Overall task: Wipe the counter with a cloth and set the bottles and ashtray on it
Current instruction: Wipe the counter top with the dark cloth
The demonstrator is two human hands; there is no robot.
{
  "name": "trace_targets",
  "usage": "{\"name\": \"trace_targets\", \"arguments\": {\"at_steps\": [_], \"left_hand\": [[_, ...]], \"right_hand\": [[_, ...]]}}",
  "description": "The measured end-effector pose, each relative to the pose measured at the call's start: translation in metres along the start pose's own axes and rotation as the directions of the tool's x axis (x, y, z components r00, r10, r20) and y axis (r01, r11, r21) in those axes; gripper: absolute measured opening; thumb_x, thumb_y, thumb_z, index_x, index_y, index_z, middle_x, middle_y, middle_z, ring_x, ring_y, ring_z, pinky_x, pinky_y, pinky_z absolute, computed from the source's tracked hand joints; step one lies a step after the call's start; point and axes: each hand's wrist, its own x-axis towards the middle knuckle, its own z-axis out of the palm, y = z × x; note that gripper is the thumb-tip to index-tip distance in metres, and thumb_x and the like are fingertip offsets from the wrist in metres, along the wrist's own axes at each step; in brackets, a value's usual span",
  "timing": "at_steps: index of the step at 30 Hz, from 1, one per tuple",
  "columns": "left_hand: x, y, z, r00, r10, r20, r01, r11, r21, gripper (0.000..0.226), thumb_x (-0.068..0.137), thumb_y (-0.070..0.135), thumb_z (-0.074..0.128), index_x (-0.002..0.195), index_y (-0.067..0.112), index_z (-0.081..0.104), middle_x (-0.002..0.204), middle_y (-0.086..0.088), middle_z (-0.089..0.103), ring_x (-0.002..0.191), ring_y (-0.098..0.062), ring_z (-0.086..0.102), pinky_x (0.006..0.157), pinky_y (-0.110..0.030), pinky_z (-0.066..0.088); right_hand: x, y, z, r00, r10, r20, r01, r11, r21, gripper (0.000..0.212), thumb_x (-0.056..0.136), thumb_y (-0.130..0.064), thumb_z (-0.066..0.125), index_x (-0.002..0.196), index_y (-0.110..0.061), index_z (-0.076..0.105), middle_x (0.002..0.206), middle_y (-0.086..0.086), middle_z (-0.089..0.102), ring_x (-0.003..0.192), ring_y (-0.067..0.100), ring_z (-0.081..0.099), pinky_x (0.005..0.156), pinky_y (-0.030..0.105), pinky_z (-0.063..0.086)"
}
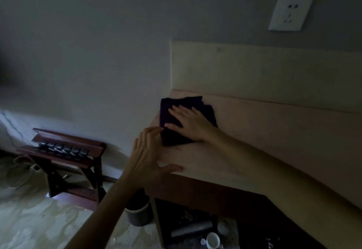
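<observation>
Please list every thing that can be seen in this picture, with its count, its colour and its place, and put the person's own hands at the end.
cloth: 1, dark purple, flat on the counter's left end
counter: 1, light wood, right half of the view
back panel: 1, pale wood, upright behind the counter
wall socket: 1, white, on the grey wall above
folding rack: 1, dark red wood, on the floor at left
bin: 1, dark, on the floor below the counter's corner
cup: 1, white, low under the counter
left hand: 1, at the counter's left edge, fingertips at the cloth
right hand: 1, flat on the cloth
</observation>
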Motion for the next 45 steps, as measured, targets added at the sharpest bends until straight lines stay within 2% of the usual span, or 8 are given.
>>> {"name": "trace_targets", "arguments": {"at_steps": [5,9,14,20,25,33,39,45], "left_hand": [[-0.006,-0.001,0.009,0.998,0.014,-0.063,-0.019,0.997,-0.081,0.099,0.065,0.066,0.071,0.132,0.001,0.039,0.128,-0.017,0.046,0.114,-0.036,0.053,0.087,-0.044,0.05],[-0.006,-0.003,0.005,0.992,0.128,0.004,-0.127,0.99,-0.058,0.101,0.074,0.08,0.055,0.135,0.001,0.043,0.132,-0.014,0.048,0.118,-0.029,0.053,0.093,-0.039,0.049],[0.005,0.005,-0.002,0.963,0.218,0.157,-0.209,0.975,-0.073,0.099,0.074,0.082,0.057,0.139,0.007,0.047,0.135,-0.004,0.049,0.12,-0.019,0.055,0.099,-0.025,0.041],[0.016,-0.005,0.002,0.967,0.182,0.177,-0.201,0.975,0.091,0.092,0.07,0.09,0.049,0.117,0.012,0.062,0.111,0.0,0.059,0.096,-0.021,0.059,0.083,-0.034,0.044],[0.014,-0.006,0.005,0.964,0.195,0.18,-0.219,0.968,0.126,0.086,0.074,0.09,0.044,0.114,0.017,0.064,0.107,0.001,0.059,0.094,-0.023,0.056,0.08,-0.038,0.045],[0.017,0.002,0.003,0.966,0.155,0.207,-0.168,0.984,0.05,0.082,0.069,0.091,0.049,0.128,0.034,0.059,0.114,0.008,0.053,0.101,-0.017,0.056,0.081,-0.033,0.044],[0.034,0.062,0.027,0.93,0.29,0.224,-0.287,0.957,-0.045,0.075,0.075,0.087,0.049,0.132,0.039,0.052,0.13,0.009,0.048,0.112,-0.01,0.051,0.087,-0.028,0.041],[0.042,0.122,0.055,0.898,0.337,0.282,-0.35,0.937,-0.006,0.072,0.079,0.086,0.041,0.127,0.034,0.056,0.127,0.011,0.052,0.106,-0.013,0.052,0.084,-0.029,0.04]], "right_hand": [[-0.101,-0.02,0.001,1.0,-0.017,-0.027,0.018,0.999,0.027,0.084,0.083,-0.083,0.008,0.154,-0.038,0.009,0.163,-0.016,0.005,0.15,0.005,0.001,0.12,0.04,-0.004],[-0.123,-0.012,-0.004,1.0,0.011,-0.001,-0.011,0.999,0.041,0.08,0.084,-0.083,0.012,0.153,-0.042,0.009,0.162,-0.02,0.004,0.149,0.001,-0.001,0.118,0.037,-0.008],[-0.074,0.021,-0.009,0.998,0.065,0.024,-0.065,0.997,0.03,0.08,0.084,-0.082,0.013,0.153,-0.041,0.011,0.163,-0.016,0.006,0.15,0.004,0.003,0.12,0.04,-0.001],[0.035,0.073,-0.013,0.985,0.166,0.037,-0.166,0.986,-0.006,0.081,0.086,-0.079,0.016,0.155,-0.036,0.012,0.164,-0.013,0.005,0.151,0.008,0.003,0.121,0.042,0.002],[0.093,0.063,-0.01,0.992,0.118,0.05,-0.117,0.993,-0.031,0.08,0.089,-0.075,0.015,0.156,-0.032,0.008,0.164,-0.01,0.004,0.151,0.01,0.003,0.121,0.045,0.003],[0.104,0.057,-0.011,0.998,-0.002,0.062,0.003,1.0,-0.016,0.079,0.091,-0.073,0.018,0.156,-0.029,0.009,0.164,-0.01,0.006,0.151,0.011,0.005,0.122,0.047,0.003],[0.113,0.065,-0.011,0.995,-0.078,0.058,0.079,0.997,-0.01,0.081,0.088,-0.075,0.02,0.155,-0.03,0.013,0.164,-0.009,0.01,0.151,0.011,0.008,0.12,0.047,0.005],[0.085,0.082,-0.021,0.992,-0.09,0.084,0.089,0.996,0.015,0.08,0.089,-0.075,0.022,0.155,-0.03,0.015,0.164,-0.009,0.009,0.151,0.012,0.009,0.12,0.047,0.006]]}}
